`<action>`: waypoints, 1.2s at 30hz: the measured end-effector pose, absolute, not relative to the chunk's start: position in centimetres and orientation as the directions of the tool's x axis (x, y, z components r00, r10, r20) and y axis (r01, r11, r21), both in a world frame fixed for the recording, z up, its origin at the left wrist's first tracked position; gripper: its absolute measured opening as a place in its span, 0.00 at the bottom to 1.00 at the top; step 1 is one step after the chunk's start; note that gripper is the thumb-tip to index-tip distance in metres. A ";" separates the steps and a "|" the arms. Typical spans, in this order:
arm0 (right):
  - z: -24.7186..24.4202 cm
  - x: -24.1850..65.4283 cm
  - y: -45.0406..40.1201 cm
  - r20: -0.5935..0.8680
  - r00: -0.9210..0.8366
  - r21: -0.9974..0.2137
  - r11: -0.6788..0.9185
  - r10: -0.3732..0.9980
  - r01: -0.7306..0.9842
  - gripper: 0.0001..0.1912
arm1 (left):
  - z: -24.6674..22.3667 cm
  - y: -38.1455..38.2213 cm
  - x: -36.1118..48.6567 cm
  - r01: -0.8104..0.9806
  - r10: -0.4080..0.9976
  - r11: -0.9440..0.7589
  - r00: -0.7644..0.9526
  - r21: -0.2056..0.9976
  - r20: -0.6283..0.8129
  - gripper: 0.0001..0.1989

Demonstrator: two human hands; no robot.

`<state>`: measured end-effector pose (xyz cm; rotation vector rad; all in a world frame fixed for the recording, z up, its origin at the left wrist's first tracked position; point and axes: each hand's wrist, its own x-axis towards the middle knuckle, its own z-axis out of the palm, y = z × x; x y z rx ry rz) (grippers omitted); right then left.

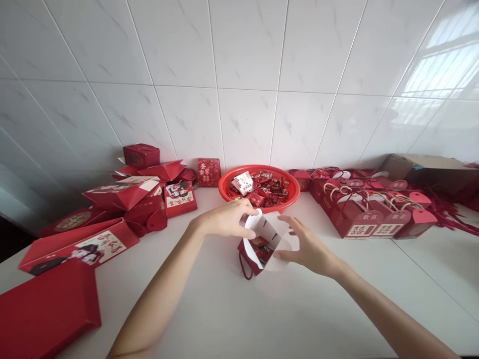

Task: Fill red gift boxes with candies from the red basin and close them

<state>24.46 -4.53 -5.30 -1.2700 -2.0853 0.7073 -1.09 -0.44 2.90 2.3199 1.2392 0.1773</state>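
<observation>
A small red candy box with a white inside stands on the table with its top flaps spread. Several wrapped candies lie inside it, and a dark red cord handle hangs at its left side. My left hand grips the box's left flap and rim between thumb and fingers. On the other side, my right hand has its thumb and fingers around the right flaps. Just behind the box is a red plastic basket of wrapped candies, with a white printed packet on top.
Red boxes are heaped at the left, with a large one near the front. A red card box leans on the tiled wall. Closed boxes with rope handles stand in rows at right, before a cardboard carton.
</observation>
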 end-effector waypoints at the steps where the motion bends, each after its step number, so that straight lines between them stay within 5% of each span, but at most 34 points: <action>1: -6.0 24.3 -4.6 0.245 -0.360 -0.715 0.418 0.900 0.560 0.38 | 2.6 -0.1 -1.2 0.736 0.810 -0.460 0.577 0.498 -0.105 0.29; 10: -10.4 22.3 -5.7 0.516 -0.223 -0.723 0.561 0.827 0.404 0.26 | -1.5 0.9 -4.6 0.490 0.820 -0.335 0.572 0.805 -0.007 0.32; 17: -10.9 21.7 -6.5 0.600 -0.285 -0.663 0.664 0.748 0.345 0.25 | -3.1 0.8 -5.5 0.351 0.725 -0.210 0.682 0.912 -0.096 0.50; 36: -11.2 21.7 -6.8 0.671 -0.361 -0.553 0.761 0.648 0.338 0.20 | -6.1 -0.2 -3.3 0.340 0.822 -0.472 0.503 0.813 0.267 0.21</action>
